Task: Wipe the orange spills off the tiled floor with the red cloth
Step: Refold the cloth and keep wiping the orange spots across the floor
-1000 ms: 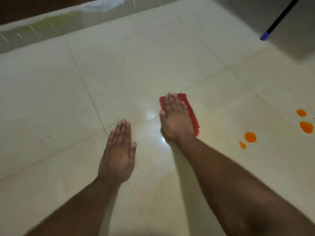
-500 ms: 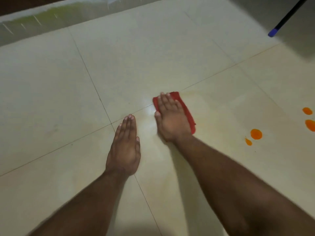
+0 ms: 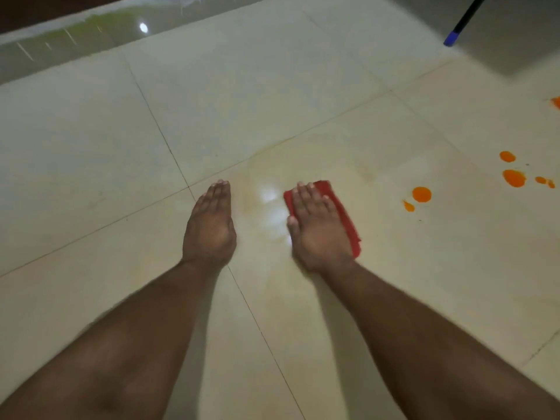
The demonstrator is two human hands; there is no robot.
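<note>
My right hand (image 3: 318, 228) lies flat with straight fingers on the folded red cloth (image 3: 345, 216), pressing it onto the cream tiled floor (image 3: 272, 101). My left hand (image 3: 210, 225) rests flat on the tile to the left, palm down, fingers together, holding nothing. Orange spills sit to the right of the cloth: a round drop (image 3: 421, 194) with a small splash (image 3: 409, 206) beside it, and further right a larger blot (image 3: 514, 178) and a smaller one (image 3: 507, 156). A faint wet smear (image 3: 303, 165) shows on the tile around the cloth.
A dark pole with a blue tip (image 3: 453, 37) stands on the floor at the top right, next to a grey shadowed area. Another orange spot (image 3: 556, 102) touches the right edge. A glossy skirting strip (image 3: 75, 31) runs along the top left.
The view has shifted, so both hands and the spills sit differently in frame. My right hand with the cloth has slid away from my left hand, toward the orange drops.
</note>
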